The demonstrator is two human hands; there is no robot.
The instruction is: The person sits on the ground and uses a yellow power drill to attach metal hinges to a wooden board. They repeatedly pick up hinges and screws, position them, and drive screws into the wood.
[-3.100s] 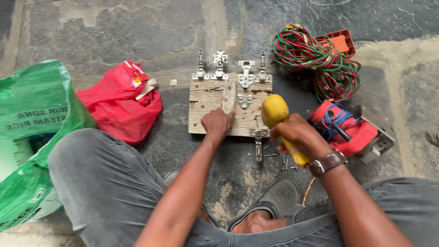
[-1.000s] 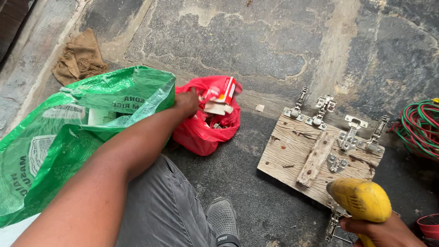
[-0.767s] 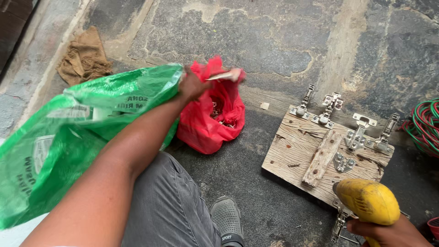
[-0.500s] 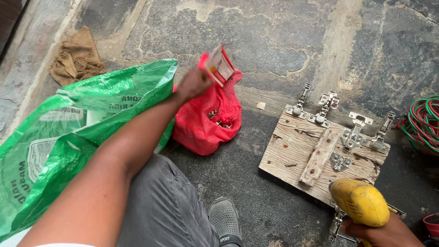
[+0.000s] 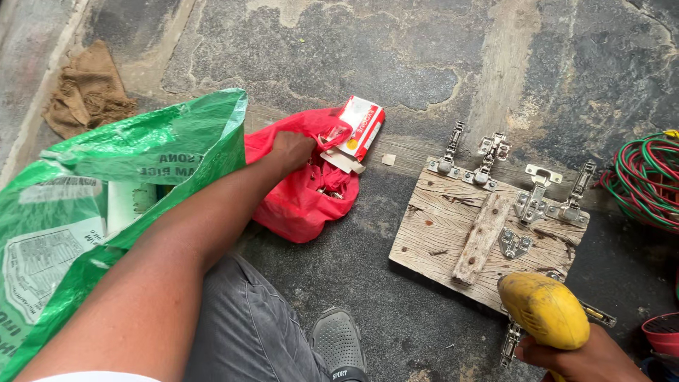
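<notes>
Left hand in red plastic bag on stone floor; right hand wrapped around yellow drill.

Red plastic bag [image 5: 300, 201] lies between the green woven sack [image 5: 106, 205] and the wooden board [image 5: 481, 226]. Left hand [image 5: 293, 150] reaches into its mouth, fingers hidden, so grip cannot be told. Bag looks thin, soft, slack; likely light, best gathered at the neck. Small red-and-white carton [image 5: 361, 127] rests at its rim, yellow spot on one face. Right hand [image 5: 587, 354] closed around yellow drill [image 5: 544, 311]. Metal hinges [image 5: 516, 180] line the board's far edge. Sack bears pale printed panels.
</notes>
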